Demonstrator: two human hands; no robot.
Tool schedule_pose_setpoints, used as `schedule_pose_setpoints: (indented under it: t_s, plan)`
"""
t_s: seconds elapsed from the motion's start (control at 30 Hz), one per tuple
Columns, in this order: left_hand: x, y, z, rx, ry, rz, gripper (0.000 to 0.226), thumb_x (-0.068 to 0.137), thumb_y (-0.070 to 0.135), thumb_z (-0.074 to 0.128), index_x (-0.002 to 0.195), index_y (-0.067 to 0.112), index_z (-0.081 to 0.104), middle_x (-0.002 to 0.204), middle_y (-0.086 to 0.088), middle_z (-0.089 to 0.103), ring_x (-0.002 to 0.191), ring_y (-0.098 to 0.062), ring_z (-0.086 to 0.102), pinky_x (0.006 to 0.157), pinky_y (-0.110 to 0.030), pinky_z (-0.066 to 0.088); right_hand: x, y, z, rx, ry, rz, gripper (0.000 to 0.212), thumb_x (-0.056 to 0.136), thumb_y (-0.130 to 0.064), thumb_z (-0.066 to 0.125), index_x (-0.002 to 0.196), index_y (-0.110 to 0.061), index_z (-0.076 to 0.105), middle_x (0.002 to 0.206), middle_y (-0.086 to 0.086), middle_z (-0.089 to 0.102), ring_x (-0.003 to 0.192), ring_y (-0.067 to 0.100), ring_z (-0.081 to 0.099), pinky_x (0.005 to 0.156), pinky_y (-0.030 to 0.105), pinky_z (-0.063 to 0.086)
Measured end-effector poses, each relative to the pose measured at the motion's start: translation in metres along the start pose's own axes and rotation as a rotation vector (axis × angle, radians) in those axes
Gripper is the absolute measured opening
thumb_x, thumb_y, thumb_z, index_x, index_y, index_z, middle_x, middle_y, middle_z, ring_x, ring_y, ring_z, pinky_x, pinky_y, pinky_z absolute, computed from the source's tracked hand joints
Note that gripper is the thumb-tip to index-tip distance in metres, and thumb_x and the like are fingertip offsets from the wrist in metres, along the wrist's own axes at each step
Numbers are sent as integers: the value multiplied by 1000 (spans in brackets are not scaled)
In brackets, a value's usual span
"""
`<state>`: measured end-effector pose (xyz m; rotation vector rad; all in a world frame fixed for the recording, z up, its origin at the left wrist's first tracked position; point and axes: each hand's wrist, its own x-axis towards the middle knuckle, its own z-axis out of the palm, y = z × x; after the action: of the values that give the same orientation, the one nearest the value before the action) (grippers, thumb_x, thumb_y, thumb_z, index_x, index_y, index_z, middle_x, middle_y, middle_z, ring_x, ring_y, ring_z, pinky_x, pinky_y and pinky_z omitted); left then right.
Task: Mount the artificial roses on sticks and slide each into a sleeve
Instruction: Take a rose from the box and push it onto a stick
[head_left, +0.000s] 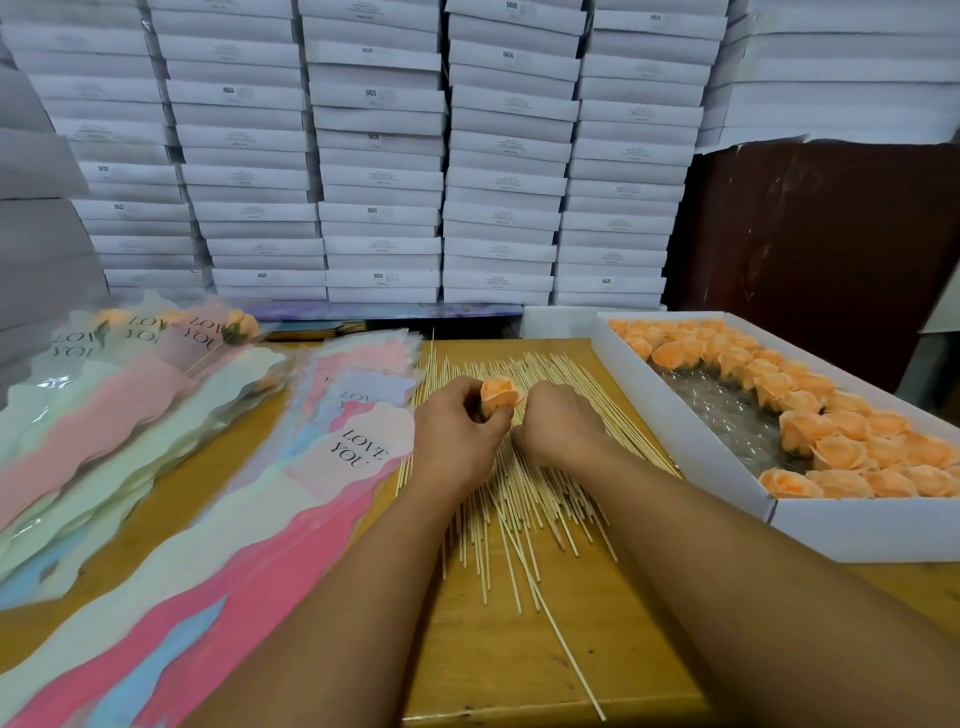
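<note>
My left hand grips an orange rose head by its base, bloom facing up, above a spread pile of thin wooden sticks. My right hand sits just right of the rose with fingers curled down onto the sticks; whether it pinches one is hidden. A fanned stack of pastel "LOVE YOU" sleeves lies to the left of the sticks. Further left, finished sleeved roses lie in a heap.
A long white box with several orange roses on bubble wrap stands at the right. Stacks of white cartons fill the back wall. The wooden table's front edge is near my forearms.
</note>
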<state>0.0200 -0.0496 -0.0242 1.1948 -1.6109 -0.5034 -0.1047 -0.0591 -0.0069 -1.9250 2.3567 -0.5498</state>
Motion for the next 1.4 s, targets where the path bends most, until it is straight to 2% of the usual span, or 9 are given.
schedule_pose_setpoints:
  t_s: [0.17, 0.37, 0.7, 0.77, 0.87, 1.0, 1.1, 1.23, 1.4]
  plan:
    - [0, -2, -1, -21, 5, -2, 10, 87, 26, 75, 92, 21, 68, 78, 9, 65, 74, -7, 60, 66, -25, 48, -1, -7, -6, -37, -18, -8, 20, 89, -7, 64, 93, -17, 47, 77, 0, 41, 79, 24, 50, 59, 33, 37]
    - [1, -2, 0, -23, 10, -2, 10, 87, 27, 75, 89, 23, 67, 79, 7, 66, 75, -10, 61, 66, -26, 48, 0, -9, -4, -19, -13, 0, 19, 89, -8, 64, 94, -17, 47, 78, 0, 43, 83, 25, 52, 63, 34, 41]
    - [1, -3, 0, -49, 15, -1, 11, 90, 28, 71, 89, 28, 61, 77, 16, 60, 72, -1, 60, 61, -23, 42, 4, 3, 2, 105, 15, 56, 35, 86, -33, 75, 72, -18, 47, 75, 1, 55, 61, 16, 51, 47, 27, 31]
    - [1, -2, 0, -101, -4, -13, 8, 92, 27, 69, 96, 24, 62, 84, 13, 63, 76, -12, 67, 67, -30, 49, 4, 5, 0, 158, 9, 69, 32, 85, -34, 76, 73, -15, 53, 74, 3, 60, 59, 17, 57, 47, 26, 35]
    - [1, 1, -1, -158, -17, -73, 36, 94, 25, 66, 128, 18, 57, 101, 0, 66, 84, -21, 71, 82, -43, 57, 2, 11, -5, 274, -29, 98, 27, 85, -33, 74, 77, -9, 64, 66, 5, 67, 47, 17, 63, 48, 26, 46]
    - [-1, 4, -4, -295, 1, -114, 55, 96, 17, 63, 145, 28, 38, 99, 6, 58, 69, -13, 73, 76, -35, 59, -1, 21, -11, 459, -79, 127, 24, 85, -24, 70, 75, -3, 72, 54, 6, 69, 34, 12, 55, 46, 25, 46]
    - [1, 4, -5, -385, 19, -150, 50, 97, 14, 61, 137, 35, 39, 98, -1, 62, 67, -17, 73, 69, -37, 61, -5, 26, -12, 672, -153, 150, 18, 84, -15, 67, 75, 0, 71, 55, 8, 68, 36, 13, 51, 42, 24, 41]
    - [2, 5, -8, -553, 27, -232, 35, 100, 10, 54, 120, 37, 43, 96, -8, 65, 71, -20, 74, 62, -27, 59, -11, 29, -14, 919, -288, 155, 7, 88, -4, 61, 93, -2, 66, 64, 10, 71, 40, 11, 48, 35, 21, 36]
    - [6, 8, -11, -743, 19, -334, 28, 103, 6, 47, 108, 33, 51, 107, -18, 63, 68, -18, 72, 59, -25, 55, -21, 29, -23, 1096, -393, 119, 27, 86, 5, 45, 102, -14, 55, 58, 10, 64, 34, 9, 39, 31, 17, 24]
